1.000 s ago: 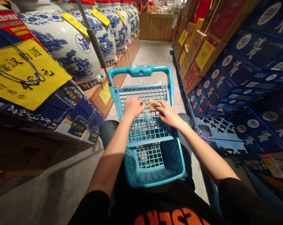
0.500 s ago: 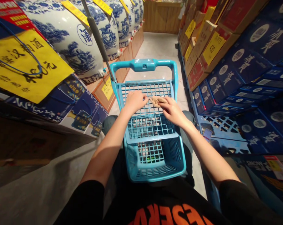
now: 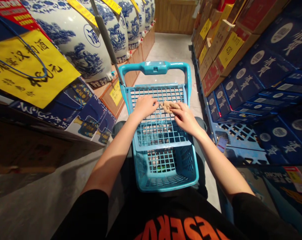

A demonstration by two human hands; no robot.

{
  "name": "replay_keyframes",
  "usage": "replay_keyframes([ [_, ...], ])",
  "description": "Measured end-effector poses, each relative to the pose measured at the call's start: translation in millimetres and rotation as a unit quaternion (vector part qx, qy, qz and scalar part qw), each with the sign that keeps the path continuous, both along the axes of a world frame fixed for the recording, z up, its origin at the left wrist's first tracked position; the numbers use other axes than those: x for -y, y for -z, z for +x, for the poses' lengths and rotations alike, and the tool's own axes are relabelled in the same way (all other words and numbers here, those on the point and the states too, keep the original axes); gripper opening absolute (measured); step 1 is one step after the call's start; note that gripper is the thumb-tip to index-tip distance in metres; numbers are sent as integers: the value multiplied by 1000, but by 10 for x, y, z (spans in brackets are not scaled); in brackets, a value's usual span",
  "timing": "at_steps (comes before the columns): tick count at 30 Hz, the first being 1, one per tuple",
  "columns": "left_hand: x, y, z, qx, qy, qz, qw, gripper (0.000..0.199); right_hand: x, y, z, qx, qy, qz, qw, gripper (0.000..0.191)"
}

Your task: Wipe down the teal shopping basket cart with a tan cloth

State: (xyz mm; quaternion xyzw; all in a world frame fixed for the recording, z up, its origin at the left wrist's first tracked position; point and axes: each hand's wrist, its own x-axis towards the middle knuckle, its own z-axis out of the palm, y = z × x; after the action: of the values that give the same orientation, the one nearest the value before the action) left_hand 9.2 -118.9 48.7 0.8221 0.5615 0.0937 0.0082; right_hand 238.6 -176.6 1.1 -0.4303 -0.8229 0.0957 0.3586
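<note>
**Left hand (image 3: 145, 107) and right hand (image 3: 186, 118) on a turquoise plastic shopping basket (image 3: 163, 145), with a tan lump (image 3: 169, 106) at the right fingers**

From the head camera, the tan lump sits on the basket's top mesh, near the far end and between the hands. Its surface looks rough and crumpled; its material is hard to make out. The left hand lies open, palm down, on the grid just beside the lump and holds nothing. The right hand is narrowly curled over the lump, touching it, though the fingers hide part of it and whether they grip it cannot be told.

Left of the basket stand glazed blue-and-white ceramic jars (image 3: 73, 43), their rounded bellies cut off by the frame's top edge, above a large yellow sign (image 3: 28, 66). Right of it rise stacked navy boxes (image 3: 246, 76) and cardboard cartons (image 3: 216, 56). A small flat object (image 3: 221, 144) on a blue plastic pallet (image 3: 237, 133) is partly pixelated and too blurred to identify.
</note>
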Motion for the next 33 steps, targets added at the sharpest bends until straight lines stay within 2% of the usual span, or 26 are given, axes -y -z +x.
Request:
replay_keyframes([
  [5,-28,-34,-8,-8,5,-9,1000,41,-24,25,-19,-3,12,7,1000,48],
  [11,23,40,32,17,-20,15,1000,42,-37,73,-61,-13,24,22,999,47],
  [18,26,5,-3,1,-1,-7,1000,42,-10,116,-49,-29,20,33,999,47],
  [24,81,40,-38,5,0,-3,1000,40,-105,36,-13,-5,14,33,999,47],
  [29,99,132,-120,40,23,17,999,38,-144,-56,-49,37,45,35,998,46],
  [33,58,171,-163,65,36,46,996,35,-60,-51,-108,86,-1,50,995,39],
])
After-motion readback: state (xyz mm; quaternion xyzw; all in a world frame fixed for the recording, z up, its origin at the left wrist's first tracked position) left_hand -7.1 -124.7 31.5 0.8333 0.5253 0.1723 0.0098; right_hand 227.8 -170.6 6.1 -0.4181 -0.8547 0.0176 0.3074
